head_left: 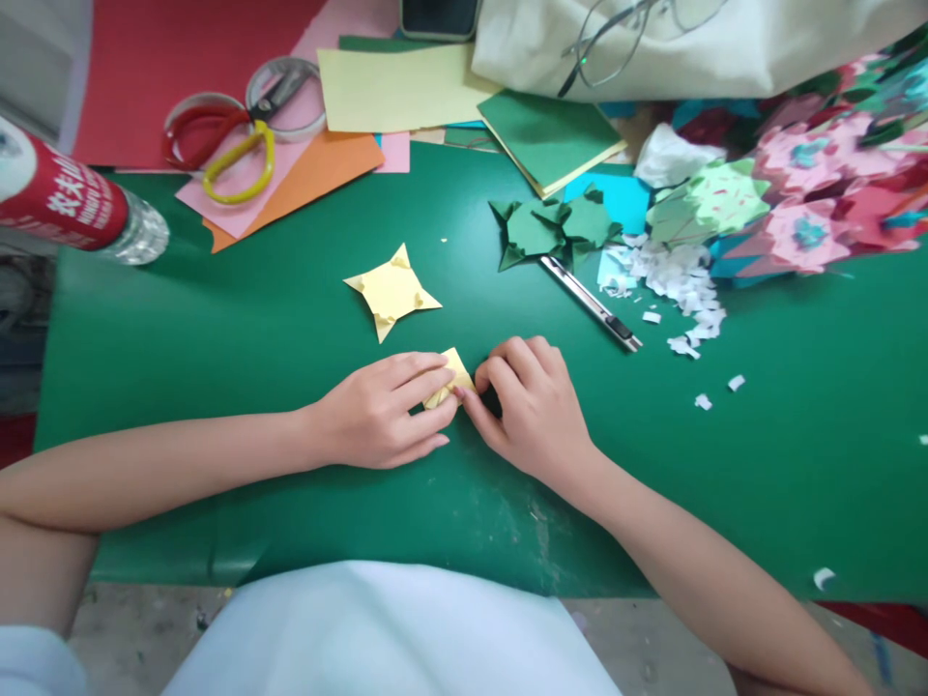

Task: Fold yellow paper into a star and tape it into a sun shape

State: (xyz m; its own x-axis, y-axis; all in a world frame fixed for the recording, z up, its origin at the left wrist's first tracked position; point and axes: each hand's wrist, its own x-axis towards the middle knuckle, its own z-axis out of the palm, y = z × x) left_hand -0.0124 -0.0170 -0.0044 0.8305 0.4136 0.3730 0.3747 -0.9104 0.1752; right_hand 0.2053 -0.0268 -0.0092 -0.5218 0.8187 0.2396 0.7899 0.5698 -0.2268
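Observation:
Both hands meet over a small folded piece of yellow paper (452, 379) on the green mat (217, 387). My left hand (384, 411) lies over its left side, fingers closed onto it. My right hand (533, 401) pinches its right edge with curled fingers. Most of the paper is hidden under the fingers. Just beyond the hands lies a finished yellow folded star shape (392, 290), untouched.
A utility knife (591, 302), green folded pieces (555, 230) and white paper scraps (678, 280) lie to the right. Scissors (232, 135), tape rolls, coloured paper sheets (395, 89) and a bottle (72, 203) sit at the back left. Paper flowers (812, 193), a cloth bag and glasses (630, 34) fill the back right.

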